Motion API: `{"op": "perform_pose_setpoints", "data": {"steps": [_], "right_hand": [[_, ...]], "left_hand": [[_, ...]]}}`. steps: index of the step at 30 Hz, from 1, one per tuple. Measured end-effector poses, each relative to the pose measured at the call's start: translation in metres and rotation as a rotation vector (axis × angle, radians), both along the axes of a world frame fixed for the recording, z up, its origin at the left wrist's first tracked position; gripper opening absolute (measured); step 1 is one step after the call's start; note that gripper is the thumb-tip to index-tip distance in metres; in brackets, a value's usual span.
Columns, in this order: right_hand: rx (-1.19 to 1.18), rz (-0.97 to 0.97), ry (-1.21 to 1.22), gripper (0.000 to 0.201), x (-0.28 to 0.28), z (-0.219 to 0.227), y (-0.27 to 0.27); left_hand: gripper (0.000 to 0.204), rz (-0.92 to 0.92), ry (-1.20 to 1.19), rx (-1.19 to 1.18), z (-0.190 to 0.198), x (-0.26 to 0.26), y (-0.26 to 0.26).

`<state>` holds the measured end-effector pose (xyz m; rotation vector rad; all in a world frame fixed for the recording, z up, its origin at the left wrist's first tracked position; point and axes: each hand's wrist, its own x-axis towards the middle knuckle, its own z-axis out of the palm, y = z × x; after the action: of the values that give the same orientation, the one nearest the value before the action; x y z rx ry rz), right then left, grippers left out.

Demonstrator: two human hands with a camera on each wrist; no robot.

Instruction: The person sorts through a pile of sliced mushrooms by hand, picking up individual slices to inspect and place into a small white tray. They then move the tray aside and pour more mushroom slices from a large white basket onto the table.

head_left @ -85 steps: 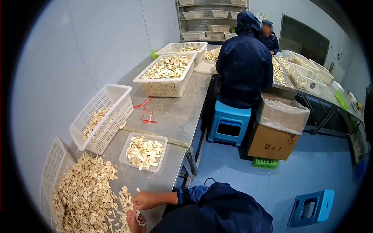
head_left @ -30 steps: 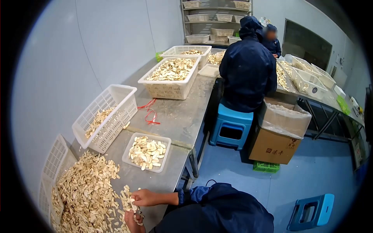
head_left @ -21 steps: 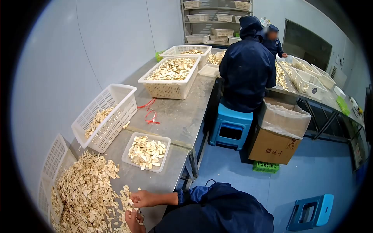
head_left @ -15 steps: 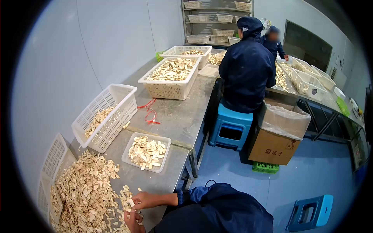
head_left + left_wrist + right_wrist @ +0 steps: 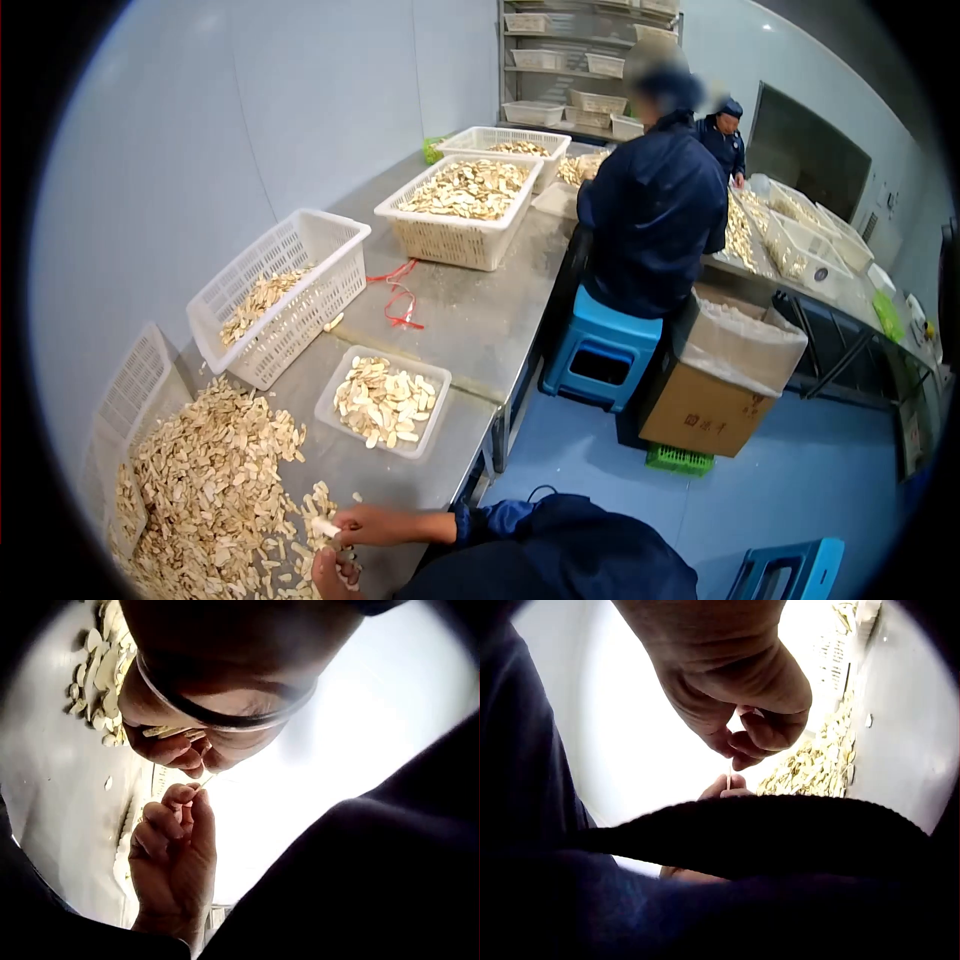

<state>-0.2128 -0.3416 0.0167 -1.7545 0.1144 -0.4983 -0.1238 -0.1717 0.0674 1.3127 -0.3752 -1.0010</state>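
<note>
In the head view, my right hand point(image 5: 375, 524) pinches one pale dried slice point(image 5: 325, 527) between thumb and fingers. My left hand point(image 5: 328, 577) is just below it, curled round several more slices point(image 5: 169, 733), which show in the left wrist view. In both wrist views the fingertips of the two hands meet at the thin edge of the pinched slice. Beside the hands lies a large heap of similar slices point(image 5: 215, 465), with a small strip of them spread at its near edge. A shallow clear plastic tray point(image 5: 441, 390) holding slices stands beyond my right hand.
A tilted white basket point(image 5: 355, 262) and a full one point(image 5: 485, 250) stand along the wall; another basket point(image 5: 140, 375) leans by the heap. Red string point(image 5: 400, 300) lies on the metal table point(image 5: 470, 330). A person point(image 5: 650, 215) sits on a blue stool point(image 5: 605, 350) beside a lined carton point(image 5: 710, 405).
The head view has shifted, so the room sits lower and further right. My right hand now holds the slice out over my left hand. The seated person has turned their head to the left.
</note>
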Motion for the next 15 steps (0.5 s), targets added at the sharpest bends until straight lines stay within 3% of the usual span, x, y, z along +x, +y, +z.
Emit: {"op": "perform_pose_setpoints", "data": {"steps": [2, 4, 8, 9, 12, 13, 15], "right_hand": [[0.03, 0.055, 0.048, 0.028, -0.001, 0.009, -0.011], [0.009, 0.062, 0.132, 0.033, 0.01, 0.001, -0.021], [0.116, 0.013, 0.027, 0.032, 0.023, -0.004, -0.031], [0.155, 0.002, 0.007, 0.03, 0.026, -0.004, -0.035], [0.31, 0.027, -0.026, 0.028, 0.047, -0.022, -0.045], [0.276, 0.007, -0.034, 0.028, 0.048, -0.018, -0.052], [0.2, -0.027, -0.044, 0.028, 0.05, -0.009, -0.065]], "left_hand": [[0.023, -0.008, 0.005, -0.016, -0.013, 0.009, 0.002], [0.022, 0.102, -0.025, 0.071, 0.0, 0.005, -0.006], [0.025, 0.26, 0.089, 0.257, -0.001, 0.013, -0.031], [0.033, 0.229, 0.055, 0.283, -0.017, 0.028, -0.027], [0.046, 0.198, -0.012, 0.344, -0.007, 0.031, -0.046], [0.059, 0.154, 0.001, 0.501, 0.013, 0.031, -0.057], [0.065, 0.12, -0.006, 0.544, 0.012, 0.04, -0.066]]}}
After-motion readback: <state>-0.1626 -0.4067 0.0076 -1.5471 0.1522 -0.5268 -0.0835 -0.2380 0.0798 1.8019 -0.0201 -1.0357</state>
